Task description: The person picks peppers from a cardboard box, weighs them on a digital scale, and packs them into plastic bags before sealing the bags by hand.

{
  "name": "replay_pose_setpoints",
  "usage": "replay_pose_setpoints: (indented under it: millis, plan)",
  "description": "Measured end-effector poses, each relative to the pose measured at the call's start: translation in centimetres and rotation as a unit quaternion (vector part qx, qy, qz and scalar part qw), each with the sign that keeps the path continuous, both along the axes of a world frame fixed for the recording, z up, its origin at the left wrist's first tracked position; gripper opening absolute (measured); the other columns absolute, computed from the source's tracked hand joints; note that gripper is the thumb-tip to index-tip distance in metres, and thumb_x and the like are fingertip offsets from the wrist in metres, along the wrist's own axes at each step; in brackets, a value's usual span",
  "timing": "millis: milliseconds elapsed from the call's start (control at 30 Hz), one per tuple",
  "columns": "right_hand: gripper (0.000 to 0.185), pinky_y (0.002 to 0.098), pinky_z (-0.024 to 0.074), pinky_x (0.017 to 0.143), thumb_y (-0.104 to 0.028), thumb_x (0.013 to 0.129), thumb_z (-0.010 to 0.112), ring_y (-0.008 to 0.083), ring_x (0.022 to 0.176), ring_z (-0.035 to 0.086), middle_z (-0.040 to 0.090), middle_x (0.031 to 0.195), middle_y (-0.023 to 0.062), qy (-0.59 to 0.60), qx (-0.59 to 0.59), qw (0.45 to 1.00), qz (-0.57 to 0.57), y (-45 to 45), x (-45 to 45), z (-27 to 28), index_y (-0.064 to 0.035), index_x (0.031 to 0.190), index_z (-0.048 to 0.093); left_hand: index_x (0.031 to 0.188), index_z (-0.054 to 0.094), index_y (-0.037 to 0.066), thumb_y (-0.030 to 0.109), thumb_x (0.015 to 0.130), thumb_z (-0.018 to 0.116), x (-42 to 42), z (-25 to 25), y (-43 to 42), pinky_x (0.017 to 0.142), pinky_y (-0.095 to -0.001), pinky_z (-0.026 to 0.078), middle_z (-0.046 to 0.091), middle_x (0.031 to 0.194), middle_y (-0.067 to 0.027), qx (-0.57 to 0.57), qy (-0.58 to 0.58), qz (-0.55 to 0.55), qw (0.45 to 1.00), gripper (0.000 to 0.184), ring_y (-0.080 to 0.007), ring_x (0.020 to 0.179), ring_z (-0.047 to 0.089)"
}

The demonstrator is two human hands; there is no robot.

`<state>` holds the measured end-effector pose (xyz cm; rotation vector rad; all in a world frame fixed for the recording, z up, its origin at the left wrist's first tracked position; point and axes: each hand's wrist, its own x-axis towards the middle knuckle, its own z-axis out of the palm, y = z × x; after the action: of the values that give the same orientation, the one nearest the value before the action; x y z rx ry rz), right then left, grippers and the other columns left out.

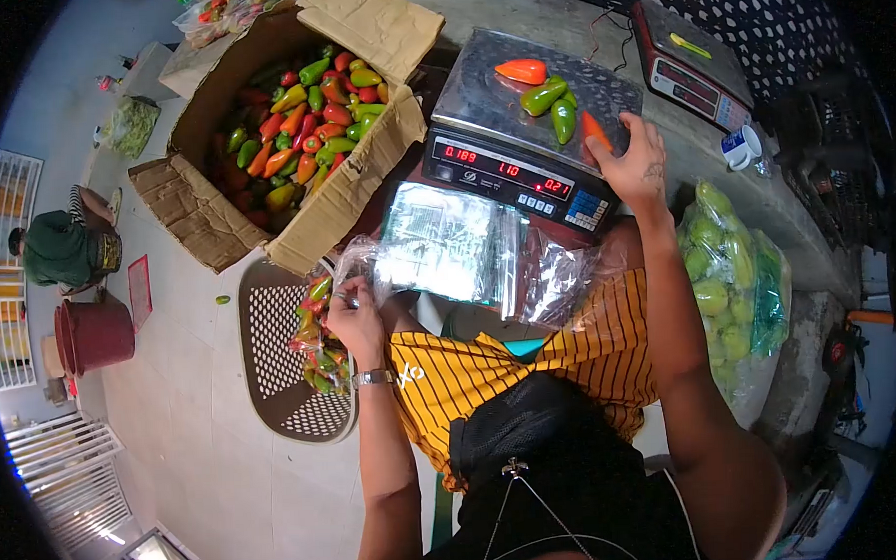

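My right hand [633, 165] is at the right edge of the scale's metal plate [481, 86], its fingers round an orange-red pepper [593, 135]. Two green peppers [550, 101] and another orange-red pepper [522, 72] lie on the plate. Red digits glow on the scale's display [503, 167]. My left hand [354, 308] pinches the edge of a clear plastic bag [358, 255], above bagged peppers [322, 358] in a plastic basket [263, 356]. A stack of clear plastic bags [447, 243] lies between my hands, in front of the scale.
An open cardboard box [194, 215] of red and green peppers stands left of the scale. A second scale [693, 84], a white mug [741, 147] and a bag of green produce [716, 271] are at right. A person [67, 244] crouches far left near a red bin [95, 335].
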<state>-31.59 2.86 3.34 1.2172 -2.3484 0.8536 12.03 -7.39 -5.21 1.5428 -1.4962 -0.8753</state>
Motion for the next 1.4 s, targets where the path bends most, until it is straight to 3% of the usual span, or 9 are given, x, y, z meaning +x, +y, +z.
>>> replay_pose_setpoints:
  millis: [367,567,667,767,967,1167,1267,1300,1400]
  plan:
    - [0.06,0.0507,0.047,0.098,-0.034,0.079,0.085,0.0428,0.111,0.058,0.063,0.12,0.022,0.003,-0.007,1.0,0.022,-0.9,0.1,-0.5,-0.0016,0.123,0.062,0.099,0.075,0.0,0.006,0.091,0.07,0.0,-0.2,0.0,0.067,-0.0285,0.047,0.071,0.082,-0.0026,-0.015,-0.005,0.007,1.0,0.012,-0.011,0.071,0.056]
    - [0.058,0.0502,0.0471,0.098,-0.031,0.079,0.085,0.0419,0.113,0.057,0.062,0.121,0.0222,-0.013,-0.017,0.999,0.029,-1.1,0.1,-0.6,-0.0011,0.123,0.062,0.097,0.074,-0.001,0.003,0.091,0.068,0.2,-0.7,-0.2,0.068,-0.0279,0.047,0.07,0.083,-0.0021,-0.029,0.006,-0.001,1.0,0.01,-0.0102,0.071,0.056]
    - [0.058,0.0499,0.047,0.099,-0.03,0.079,0.085,0.0417,0.114,0.057,0.062,0.121,0.0226,-0.011,-0.014,0.999,0.027,-1.1,0.2,-0.6,-0.0011,0.124,0.062,0.099,0.073,-0.002,0.002,0.092,0.067,0.2,-0.4,-0.2,0.077,-0.0288,0.051,0.073,0.089,-0.0063,0.003,0.013,-0.004,1.0,0.01,-0.0134,0.08,0.063]
    - [0.059,0.0498,0.0468,0.1,-0.032,0.079,0.085,0.0421,0.115,0.057,0.061,0.122,0.023,-0.03,-0.005,0.999,0.034,-1.1,0.3,-0.4,-0.0011,0.124,0.063,0.099,0.073,-0.002,0.003,0.092,0.067,0.2,-0.3,-0.2,0.077,-0.029,0.051,0.073,0.088,-0.0063,0.007,0.002,-0.002,1.0,0.01,-0.0134,0.079,0.063]
    - [0.075,0.0506,0.0455,0.103,-0.043,0.077,0.087,0.0429,0.121,0.054,0.058,0.129,0.0237,-0.073,0.035,0.996,0.034,-2.0,1.0,-0.6,-0.0027,0.134,0.057,0.1,0.073,0.0,0.004,0.092,0.068,0.2,0.1,-0.1,0.074,-0.0288,0.051,0.072,0.085,-0.006,0.009,-0.013,-0.001,1.0,0.011,-0.0126,0.076,0.061]
    - [0.094,0.0509,0.0424,0.108,-0.059,0.075,0.082,0.0415,0.126,0.051,0.055,0.134,0.0211,-0.045,0.147,0.988,0.021,-5.4,0.5,-0.6,-0.0152,0.15,0.048,0.1,0.074,0.0,0.006,0.091,0.07,0.3,-0.9,-0.5,0.074,-0.0292,0.051,0.073,0.086,-0.0074,-0.004,-0.008,-0.011,1.0,0.012,-0.0136,0.077,0.062]
    - [0.092,0.0498,0.0428,0.108,-0.06,0.075,0.081,0.0406,0.125,0.051,0.056,0.132,0.0194,-0.073,0.165,0.983,0.029,-6.7,-0.3,-0.7,-0.022,0.153,0.046,0.1,0.074,-0.001,0.007,0.09,0.07,-0.1,-0.9,-0.5,0.075,-0.0299,0.051,0.073,0.086,-0.0079,0.001,-0.018,-0.01,1.0,0.013,-0.0141,0.076,0.062]
    - [0.084,0.0498,0.0446,0.106,-0.055,0.079,0.079,0.0395,0.125,0.053,0.057,0.13,0.0181,-0.069,0.159,0.985,0.024,-6.9,-0.4,-0.8,-0.0232,0.151,0.048,0.1,0.074,-0.001,0.007,0.09,0.07,-0.3,-0.6,-0.5,0.074,-0.0305,0.051,0.072,0.084,-0.0079,-0.009,-0.019,-0.009,1.0,0.013,-0.0141,0.075,0.061]
    - [0.073,0.0497,0.0474,0.104,-0.047,0.084,0.075,0.0382,0.124,0.055,0.058,0.129,0.0172,-0.072,0.135,0.988,0.002,-7.2,-0.8,-1.3,-0.0186,0.146,0.051,0.099,0.074,0.0,0.006,0.09,0.071,-0.5,0.1,-0.1,0.071,-0.0303,0.051,0.071,0.081,-0.0062,-0.015,-0.023,-0.014,1.0,0.012,-0.0132,0.073,0.06]
